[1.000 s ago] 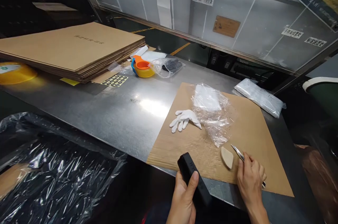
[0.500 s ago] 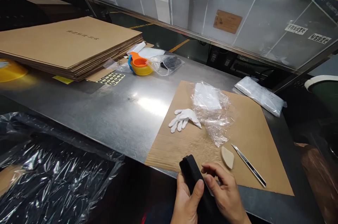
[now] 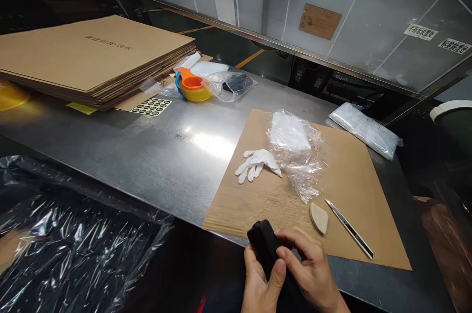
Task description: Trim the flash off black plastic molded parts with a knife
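A long black object (image 3: 264, 244) with a blunt, rounded end points up from the table's near edge; its lower part runs out of view into the dark. My left hand (image 3: 261, 281) is wrapped round it, thumb along its face. On its right side, the curled fingers of my right hand (image 3: 311, 266) press against it, thumb and forefinger close together. Just beyond my right hand lie a beige wedge-shaped pad (image 3: 319, 218) and a slim craft knife (image 3: 348, 228), both on a flat cardboard sheet (image 3: 254, 209). A white glove (image 3: 258, 164) rests farther back.
Crumpled clear plastic with white contents (image 3: 291, 132) lies on the cardboard. A stack of cardboard (image 3: 121, 57), orange-yellow tape rolls (image 3: 195, 87), a label sheet (image 3: 152, 106) and a wrapped white pack (image 3: 365, 130) occupy the metal table (image 3: 173, 155). Black plastic wrap (image 3: 81, 239) is at lower left.
My right thumb and fingers have moved in against the black object's side, where earlier the fingertips were raised beside it. The view has shifted slightly; the table items stay put.
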Available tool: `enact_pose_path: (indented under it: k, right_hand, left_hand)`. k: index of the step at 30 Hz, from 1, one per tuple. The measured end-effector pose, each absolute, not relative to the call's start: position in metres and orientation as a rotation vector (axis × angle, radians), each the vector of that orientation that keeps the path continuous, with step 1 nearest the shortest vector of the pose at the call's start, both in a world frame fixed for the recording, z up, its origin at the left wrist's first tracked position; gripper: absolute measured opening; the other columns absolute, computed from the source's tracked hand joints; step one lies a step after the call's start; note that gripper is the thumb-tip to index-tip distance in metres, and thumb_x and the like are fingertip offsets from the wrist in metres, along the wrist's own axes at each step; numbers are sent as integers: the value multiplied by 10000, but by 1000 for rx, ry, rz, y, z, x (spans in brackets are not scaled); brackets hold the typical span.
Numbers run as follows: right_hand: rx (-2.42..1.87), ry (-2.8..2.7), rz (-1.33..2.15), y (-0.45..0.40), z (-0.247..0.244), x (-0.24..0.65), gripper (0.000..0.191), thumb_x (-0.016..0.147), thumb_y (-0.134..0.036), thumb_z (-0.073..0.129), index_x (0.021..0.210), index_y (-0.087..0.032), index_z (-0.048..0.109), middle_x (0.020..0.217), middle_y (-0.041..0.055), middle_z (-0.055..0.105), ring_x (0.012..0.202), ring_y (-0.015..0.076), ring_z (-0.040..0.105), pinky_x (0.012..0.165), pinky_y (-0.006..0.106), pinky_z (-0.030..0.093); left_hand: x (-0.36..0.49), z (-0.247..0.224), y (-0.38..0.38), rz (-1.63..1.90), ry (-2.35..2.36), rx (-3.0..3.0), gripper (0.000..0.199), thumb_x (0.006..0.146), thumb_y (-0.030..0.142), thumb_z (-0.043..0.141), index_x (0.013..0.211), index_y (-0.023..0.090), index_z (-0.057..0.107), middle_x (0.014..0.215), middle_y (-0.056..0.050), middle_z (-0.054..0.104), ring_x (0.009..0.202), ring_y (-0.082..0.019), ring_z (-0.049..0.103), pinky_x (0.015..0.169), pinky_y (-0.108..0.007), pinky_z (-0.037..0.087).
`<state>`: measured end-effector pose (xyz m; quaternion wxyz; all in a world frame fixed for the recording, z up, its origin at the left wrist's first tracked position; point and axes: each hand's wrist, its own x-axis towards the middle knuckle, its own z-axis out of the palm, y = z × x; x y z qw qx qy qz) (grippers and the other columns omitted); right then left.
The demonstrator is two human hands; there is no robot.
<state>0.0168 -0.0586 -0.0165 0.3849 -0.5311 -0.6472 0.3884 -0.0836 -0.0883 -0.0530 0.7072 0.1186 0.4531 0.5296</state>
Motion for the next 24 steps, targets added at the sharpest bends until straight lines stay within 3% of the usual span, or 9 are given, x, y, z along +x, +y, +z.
enact_pose_path:
  k: [4, 11, 17, 19, 22, 24]
  right_hand:
    - [-1348, -1671, 885, -61, -18, 14, 69, 851, -200, 548, 858, -192, 617, 759, 25, 643, 690, 135, 605, 627, 221, 477]
    - [-1314, -1664, 864, -64, -18, 13, 198, 846, -170, 557, 1028, -209, 624, 859, 37, 680, 765, 143, 636, 678, 220, 507]
    - [-1386, -1672, 820, -64, -15, 15, 91, 859, -206, 533, 887, -196, 619, 760, 33, 659, 693, 141, 624, 631, 216, 499]
    - [-1370, -1673, 862, -69, -13, 16, 150, 883, -284, 517, 979, -218, 612, 817, 36, 666, 726, 148, 629, 655, 223, 510]
    - [-1361, -1751, 869, -79, -11, 21, 433, 826, -438, 589, 1213, -253, 535, 1032, 71, 663, 871, 206, 640, 716, 262, 536]
    - [-1422, -1839, 792, -86, -12, 27, 490, 822, -381, 610, 1281, -258, 491, 1122, 83, 643, 968, 237, 627, 782, 285, 533]
  left_hand:
    - [-84, -55, -89, 1172, 1020, 209, 752, 673, 488, 715, 1253, 235, 309, 1164, -129, 593, 1129, -299, 534, 958, -389, 391]
    - [-87, -54, -90, 1141, 1017, 223, 777, 673, 484, 718, 1273, 240, 288, 1172, -131, 585, 1126, -299, 533, 956, -389, 387]
    - [-86, -57, -93, 1137, 958, 205, 727, 692, 496, 699, 1240, 237, 298, 1108, -122, 619, 1089, -296, 561, 923, -389, 410]
    - [-87, -56, -91, 1141, 950, 186, 710, 682, 492, 711, 1229, 239, 334, 1097, -113, 629, 1095, -297, 560, 933, -389, 403]
    - [-91, -53, -88, 1113, 945, 102, 667, 702, 485, 696, 1240, 258, 373, 1133, -95, 624, 1144, -285, 532, 989, -400, 358]
    - [-95, -53, -86, 1065, 945, 46, 634, 729, 494, 663, 1263, 267, 407, 1171, -84, 612, 1186, -273, 494, 1025, -401, 313]
